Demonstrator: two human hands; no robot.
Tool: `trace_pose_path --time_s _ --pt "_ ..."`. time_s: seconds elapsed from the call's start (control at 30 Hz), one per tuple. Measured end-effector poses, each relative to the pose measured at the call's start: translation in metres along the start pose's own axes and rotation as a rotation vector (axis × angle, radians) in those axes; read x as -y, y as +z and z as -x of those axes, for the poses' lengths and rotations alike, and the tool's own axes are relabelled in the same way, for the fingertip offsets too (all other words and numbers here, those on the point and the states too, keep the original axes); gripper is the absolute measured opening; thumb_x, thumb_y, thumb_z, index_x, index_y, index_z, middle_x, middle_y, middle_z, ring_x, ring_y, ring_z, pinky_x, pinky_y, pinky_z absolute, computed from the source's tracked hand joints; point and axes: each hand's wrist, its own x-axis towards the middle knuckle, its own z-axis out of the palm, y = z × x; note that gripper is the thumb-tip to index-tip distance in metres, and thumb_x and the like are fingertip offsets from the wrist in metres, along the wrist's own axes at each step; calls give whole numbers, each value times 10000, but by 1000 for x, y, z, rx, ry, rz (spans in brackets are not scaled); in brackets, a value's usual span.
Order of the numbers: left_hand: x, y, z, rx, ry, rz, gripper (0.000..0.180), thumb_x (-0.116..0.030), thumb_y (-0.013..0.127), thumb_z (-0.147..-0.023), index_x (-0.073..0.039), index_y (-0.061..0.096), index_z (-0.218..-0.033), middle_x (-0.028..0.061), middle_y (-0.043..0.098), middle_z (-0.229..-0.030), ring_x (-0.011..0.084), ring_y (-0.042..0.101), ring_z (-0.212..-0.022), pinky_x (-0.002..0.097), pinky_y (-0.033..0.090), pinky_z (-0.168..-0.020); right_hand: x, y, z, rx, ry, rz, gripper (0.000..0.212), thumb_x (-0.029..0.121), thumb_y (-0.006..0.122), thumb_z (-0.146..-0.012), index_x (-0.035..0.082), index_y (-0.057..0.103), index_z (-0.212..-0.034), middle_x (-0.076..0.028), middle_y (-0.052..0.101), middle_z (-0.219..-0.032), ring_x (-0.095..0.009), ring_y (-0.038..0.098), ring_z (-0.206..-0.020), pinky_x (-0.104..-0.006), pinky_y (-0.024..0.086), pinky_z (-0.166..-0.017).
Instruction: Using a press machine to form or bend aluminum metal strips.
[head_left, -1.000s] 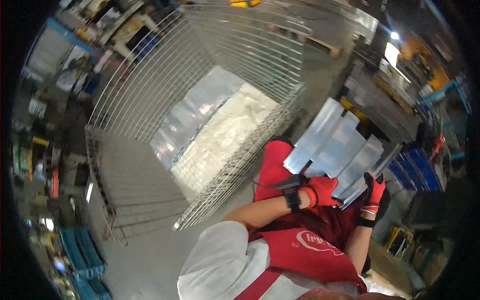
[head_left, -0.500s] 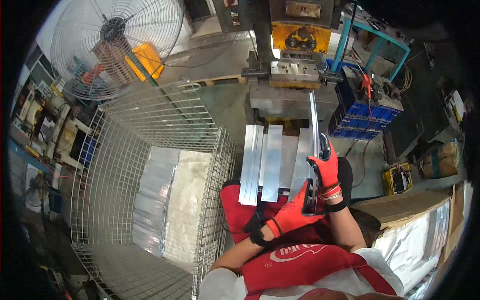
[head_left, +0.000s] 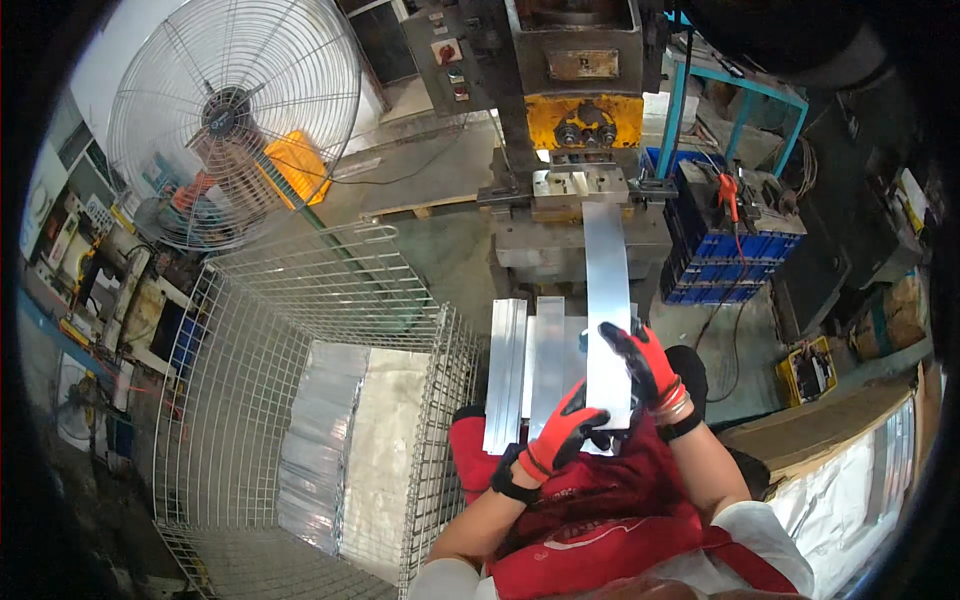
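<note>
A long, flat silver metal strip [head_left: 607,270] lies between my two gloved hands, its broad face up and its far end at the press's die block [head_left: 575,187]. My right hand [head_left: 645,368], in a red glove with black fingers, grips the right edge partway along. Closed on the near left end of the strip is my left hand [head_left: 565,435], gloved the same way. Left of the held strip, a grooved metal profile [head_left: 505,375] and a second metal strip [head_left: 548,360] lie side by side just beyond my lap. The held strip partly covers other pieces beneath it.
A press with a yellow section [head_left: 584,120] stands straight ahead. To the left are a large wire-mesh cage [head_left: 430,430] with wrapped stacks and a round fan [head_left: 235,110]. Blue crates [head_left: 735,250] stand right of the press; an open carton [head_left: 810,430] is at the lower right.
The strip has turned from edge-on to broad face up, and its far end now meets the die block. My left hand has shifted left. The whole view has shifted slightly.
</note>
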Motion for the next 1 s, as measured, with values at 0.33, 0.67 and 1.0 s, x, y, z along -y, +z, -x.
trace_pose_path --time_s 0.33,0.67,1.0 --pt "-17 -24 -68 -228 24 -374 326 -88 393 -903 -3 448 -1212 87 533 -998 181 601 -814 258 501 -580 -12 -21 -71 -25 -339 349 255 161 505 -860 -26 582 -1014 -70 587 -969 -133 549 -898 -261 424 -793" --pt "-10 -38 -91 -276 168 -385 299 -148 406 -909 -17 488 -1165 73 540 -1012 147 610 -649 246 463 -451 -28 -26 -89 -90 -84 -111 224 166 532 -851 -6 598 -978 -35 614 -925 -121 573 -867 -239 432 -779" --pt "-26 -41 -96 -289 17 -122 328 -280 520 -867 -66 529 -1116 49 554 -808 122 571 -493 231 445 -414 -33 -19 -111 -179 -50 -126 195 175 573 -831 18 620 -936 16 595 -860 -74 537 -779 -227 422 -716"
